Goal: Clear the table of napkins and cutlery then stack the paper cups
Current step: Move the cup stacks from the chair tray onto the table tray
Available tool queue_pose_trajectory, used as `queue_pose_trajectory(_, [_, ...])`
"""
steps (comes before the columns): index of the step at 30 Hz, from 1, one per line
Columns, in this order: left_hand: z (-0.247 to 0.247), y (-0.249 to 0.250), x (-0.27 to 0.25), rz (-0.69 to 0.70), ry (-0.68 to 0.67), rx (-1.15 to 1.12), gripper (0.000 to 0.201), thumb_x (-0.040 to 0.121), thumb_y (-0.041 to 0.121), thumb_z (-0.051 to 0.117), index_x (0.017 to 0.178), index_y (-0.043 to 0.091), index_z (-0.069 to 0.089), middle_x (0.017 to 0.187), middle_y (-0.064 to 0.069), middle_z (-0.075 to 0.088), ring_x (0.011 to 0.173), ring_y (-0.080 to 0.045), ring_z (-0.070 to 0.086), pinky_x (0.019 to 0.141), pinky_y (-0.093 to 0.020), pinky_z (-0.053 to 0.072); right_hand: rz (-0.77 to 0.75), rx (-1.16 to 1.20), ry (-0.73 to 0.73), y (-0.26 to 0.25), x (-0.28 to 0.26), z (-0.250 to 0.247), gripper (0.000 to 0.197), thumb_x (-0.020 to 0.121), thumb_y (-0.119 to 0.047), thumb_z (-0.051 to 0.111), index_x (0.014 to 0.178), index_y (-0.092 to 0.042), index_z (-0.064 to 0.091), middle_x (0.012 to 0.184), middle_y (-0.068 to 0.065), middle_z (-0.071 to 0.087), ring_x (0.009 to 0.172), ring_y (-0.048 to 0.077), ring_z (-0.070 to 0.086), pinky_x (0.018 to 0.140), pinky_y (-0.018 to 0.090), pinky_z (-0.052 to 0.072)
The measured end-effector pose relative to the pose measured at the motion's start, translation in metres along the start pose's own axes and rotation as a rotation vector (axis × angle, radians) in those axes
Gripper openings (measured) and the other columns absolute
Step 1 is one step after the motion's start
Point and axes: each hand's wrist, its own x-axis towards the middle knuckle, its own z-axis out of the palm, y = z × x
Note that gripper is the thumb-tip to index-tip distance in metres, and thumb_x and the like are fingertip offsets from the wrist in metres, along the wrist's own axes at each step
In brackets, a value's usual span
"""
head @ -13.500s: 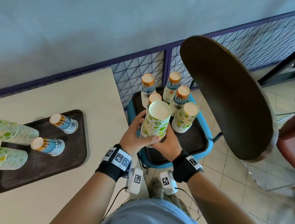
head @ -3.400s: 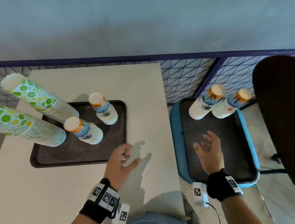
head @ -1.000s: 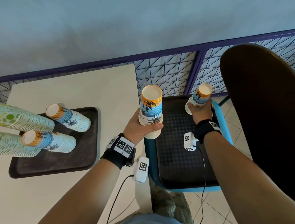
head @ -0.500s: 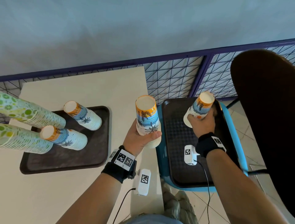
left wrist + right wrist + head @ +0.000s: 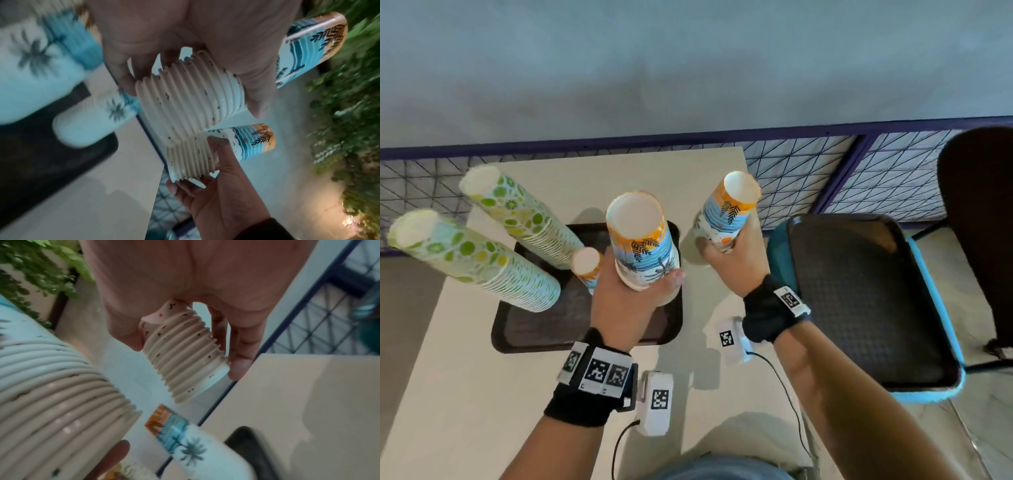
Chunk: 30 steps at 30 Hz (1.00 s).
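Observation:
My left hand [image 5: 631, 296] grips the base of an upturned stack of palm-print paper cups [image 5: 640, 240], held above the dark tray [image 5: 585, 329] on the table. My right hand [image 5: 731, 262] grips a second palm-print stack [image 5: 726, 216] over the table's right edge. In the left wrist view fingers curl round the ribbed rims [image 5: 191, 97], with the other held stack [image 5: 205, 155] below. The right wrist view shows the rims [image 5: 180, 353] in my fingers. Two tall green-print stacks [image 5: 520, 216] [image 5: 472, 260] and a palm-print stack [image 5: 585, 265] stand on the tray.
A blue chair [image 5: 779, 246] to the right of the table [image 5: 465, 394] carries a dark tray [image 5: 859, 291] with nothing on it. A brown chair back [image 5: 976, 222] rises at far right. A purple-framed mesh fence [image 5: 801, 171] runs behind.
Both hands have carried their palm-print stacks left, from over the chair's tray to over the table. The left stack now hangs above the table tray.

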Motion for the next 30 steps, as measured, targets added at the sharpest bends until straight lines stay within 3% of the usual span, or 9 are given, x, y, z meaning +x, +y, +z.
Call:
queue_pose_trajectory(3, [-0.054, 0.007, 0.022, 0.058, 0.067, -0.029, 0.086, 0.062, 0.05, 0.097, 0.132, 0.015, 0.061, 0.123, 0.004, 0.076, 0.116, -0.019, 0.072, 0.103, -0.049, 0.056, -0.045, 0.015, -0.011, -0.036, 0.016, 0.044, 0.065, 0.08, -0.041, 0.08, 0.13, -0.016, 0.046, 0.121, -0.005, 0.069, 0.107, 0.008, 0.069, 0.095, 0.035, 0.058])
queue_pose_trajectory(5, [-0.082, 0.008, 0.036, 0.088, 0.107, -0.003, 0.093, 0.059, 0.061, 0.095, 0.132, 0.013, 0.061, 0.124, -0.001, 0.075, 0.116, -0.025, 0.072, 0.102, -0.055, 0.056, -0.04, 0.003, -0.001, -0.053, 0.027, 0.068, 0.064, 0.081, -0.036, 0.079, 0.13, -0.017, 0.042, 0.121, -0.004, 0.068, 0.105, 0.007, 0.069, 0.095, 0.034, 0.059])
queue_pose_trajectory(8, [-0.107, 0.002, 0.053, 0.069, 0.11, -0.025, 0.086, 0.063, 0.048, 0.096, 0.132, 0.012, 0.059, 0.123, 0.001, 0.076, 0.114, -0.019, 0.073, 0.102, -0.048, 0.058, -0.038, -0.014, 0.034, -0.068, 0.042, 0.099, 0.063, 0.079, -0.035, 0.077, 0.128, -0.018, 0.041, 0.117, -0.003, 0.069, 0.1, 0.007, 0.07, 0.092, 0.033, 0.06])
queue_pose_trajectory(12, [-0.114, -0.02, 0.066, -0.003, 0.05, -0.055, 0.079, 0.065, 0.039, 0.094, 0.13, 0.01, 0.059, 0.122, 0.003, 0.076, 0.113, -0.014, 0.073, 0.101, -0.046, 0.059, 0.005, -0.149, 0.044, -0.068, 0.053, 0.126, 0.07, 0.078, -0.037, 0.079, 0.133, -0.019, 0.039, 0.12, 0.0, 0.064, 0.098, 0.01, 0.065, 0.074, 0.003, 0.047])
queue_pose_trajectory(15, [-0.112, -0.039, 0.071, -0.027, 0.031, -0.073, 0.072, 0.07, 0.034, 0.095, 0.13, 0.014, 0.059, 0.123, 0.004, 0.076, 0.115, -0.014, 0.073, 0.102, -0.045, 0.058, 0.062, -0.193, 0.043, -0.057, 0.056, 0.143, 0.077, 0.071, -0.047, 0.077, 0.134, -0.024, 0.039, 0.122, 0.001, 0.063, 0.106, 0.017, 0.066, 0.091, 0.035, 0.059])
queue_pose_trajectory(17, [-0.11, -0.046, 0.072, -0.038, 0.004, -0.052, 0.067, 0.072, 0.031, 0.095, 0.127, 0.018, 0.06, 0.12, 0.008, 0.076, 0.112, -0.006, 0.073, 0.099, -0.033, 0.058, 0.105, -0.25, 0.029, -0.048, 0.056, 0.15, 0.076, 0.069, -0.057, 0.074, 0.131, -0.029, 0.039, 0.121, -0.002, 0.065, 0.106, 0.019, 0.067, 0.092, 0.045, 0.059])
queue_pose_trajectory(20, [-0.107, -0.06, 0.071, -0.07, -0.043, 0.017, 0.061, 0.063, 0.047, 0.093, 0.115, 0.037, 0.061, 0.115, 0.013, 0.076, 0.108, -0.001, 0.072, 0.098, -0.03, 0.057, 0.174, -0.323, 0.006, -0.031, 0.053, 0.157, 0.074, 0.066, -0.069, 0.069, 0.125, -0.04, 0.036, 0.118, -0.006, 0.066, 0.105, 0.021, 0.068, 0.09, 0.048, 0.058])
queue_pose_trajectory(24, [-0.105, -0.088, 0.067, -0.151, -0.078, 0.059, 0.077, 0.06, 0.057, 0.094, 0.125, 0.035, 0.06, 0.124, 0.008, 0.075, 0.117, -0.013, 0.071, 0.105, -0.049, 0.056, 0.263, -0.345, -0.072, -0.015, 0.044, 0.161, 0.078, 0.064, -0.07, 0.065, 0.13, -0.042, 0.033, 0.125, -0.006, 0.064, 0.112, 0.022, 0.066, 0.095, 0.048, 0.057])
queue_pose_trajectory(30, [-0.104, -0.098, 0.064, -0.185, -0.127, 0.105, 0.08, 0.055, 0.055, 0.091, 0.124, 0.036, 0.056, 0.124, 0.011, 0.072, 0.117, -0.009, 0.068, 0.109, -0.046, 0.053, 0.251, -0.365, -0.109, -0.014, 0.041, 0.157, 0.083, 0.07, -0.064, 0.075, 0.136, -0.041, 0.031, 0.132, -0.007, 0.063, 0.118, 0.021, 0.066, 0.101, 0.048, 0.055])
